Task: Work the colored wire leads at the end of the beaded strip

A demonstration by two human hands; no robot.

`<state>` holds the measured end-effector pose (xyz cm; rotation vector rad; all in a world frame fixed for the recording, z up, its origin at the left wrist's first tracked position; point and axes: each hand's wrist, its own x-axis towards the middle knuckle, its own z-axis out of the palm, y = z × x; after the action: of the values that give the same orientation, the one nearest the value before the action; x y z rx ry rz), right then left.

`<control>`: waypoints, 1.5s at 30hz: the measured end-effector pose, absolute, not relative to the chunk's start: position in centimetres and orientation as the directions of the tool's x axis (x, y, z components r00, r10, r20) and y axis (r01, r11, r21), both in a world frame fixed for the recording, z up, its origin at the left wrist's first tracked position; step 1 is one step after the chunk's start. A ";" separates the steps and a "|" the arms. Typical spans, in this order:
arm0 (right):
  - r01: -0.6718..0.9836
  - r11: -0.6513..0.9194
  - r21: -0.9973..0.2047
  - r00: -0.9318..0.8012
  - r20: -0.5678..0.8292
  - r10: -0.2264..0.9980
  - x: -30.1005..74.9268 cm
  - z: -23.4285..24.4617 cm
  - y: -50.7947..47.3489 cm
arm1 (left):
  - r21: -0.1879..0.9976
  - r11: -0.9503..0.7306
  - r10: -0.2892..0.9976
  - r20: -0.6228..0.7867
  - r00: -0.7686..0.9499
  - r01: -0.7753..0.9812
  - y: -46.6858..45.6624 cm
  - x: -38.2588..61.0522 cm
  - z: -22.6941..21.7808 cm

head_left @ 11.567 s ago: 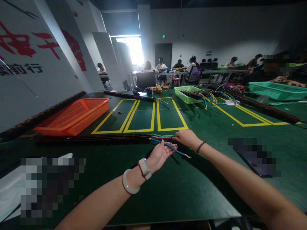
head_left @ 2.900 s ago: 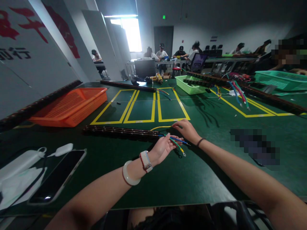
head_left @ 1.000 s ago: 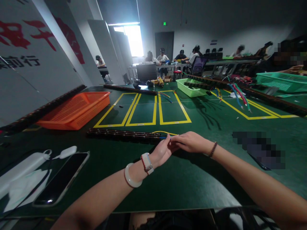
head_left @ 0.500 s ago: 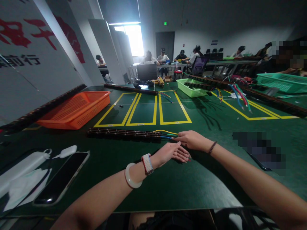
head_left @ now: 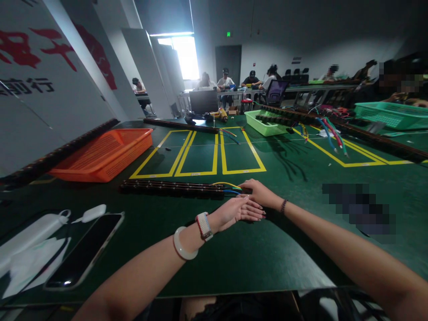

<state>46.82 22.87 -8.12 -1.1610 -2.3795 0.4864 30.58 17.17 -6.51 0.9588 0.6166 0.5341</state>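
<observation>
A dark bar-shaped bundle [head_left: 174, 189] with rows of small shiny spots lies across the table in front of me. Yellow, green and blue wires [head_left: 229, 184] come out of its right end. My right hand [head_left: 261, 192] has its fingers closed around the free ends of these wires, which its fingers hide. Just below and nearer to me, my left hand [head_left: 239, 211] is stretched out, fingers extended and roughly side by side, with its thumb and upper edge by the right fingertips. Nothing shows in the left hand.
An orange basket [head_left: 110, 165] stands at left with a long dark bar [head_left: 63, 149] across it. A phone [head_left: 85, 252] lies near left. Yellow tape frames [head_left: 197, 173] mark the table beyond. Green basket [head_left: 265, 127], more bars and wires sit behind; people work farther off.
My right hand has shifted slightly left along the wires toward the bundle. My left hand has turned a little and its fingers are straighter. The bundle lies in about the same place.
</observation>
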 end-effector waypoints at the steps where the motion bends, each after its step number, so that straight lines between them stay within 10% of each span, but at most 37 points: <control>1: 0.635 0.571 -0.521 -0.536 0.236 0.811 46.7 -8.1 22.9 | 0.853 0.496 0.661 -0.247 0.709 -0.165 17.3 30.6 -6.6; 5: 0.630 0.622 -0.466 -0.509 0.356 0.783 46.5 -7.5 22.6 | 0.779 0.583 0.662 -0.290 0.691 -0.231 17.5 30.7 -6.8; 10: 0.686 0.728 0.012 -0.617 0.540 0.572 46.4 -6.9 21.3 | 0.680 0.610 0.726 -0.272 0.632 -0.407 17.5 30.8 -6.8; 19: 0.489 0.769 0.413 -0.861 0.368 0.350 46.4 -6.2 20.4 | 0.550 0.524 0.847 -0.258 0.464 -0.650 17.8 31.2 -7.4; 27: 0.482 0.832 0.274 -0.800 0.526 0.289 47.7 -5.2 20.1 | 0.563 0.524 0.850 -0.298 0.435 -0.639 17.7 31.1 -7.4; 36: 0.514 0.835 0.198 -0.827 0.375 0.420 47.5 -4.7 20.1 | 0.578 0.538 0.841 -0.316 0.440 -0.613 17.8 30.9 -7.2; 45: 0.578 0.771 -0.267 -0.572 0.542 0.616 47.4 -4.9 20.1 | 0.630 0.509 0.842 -0.224 0.490 -0.586 17.6 31.0 -7.0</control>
<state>47.40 20.11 -4.92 -0.8870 -2.3320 0.0788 30.96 17.56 -7.01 0.5180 0.5572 0.9156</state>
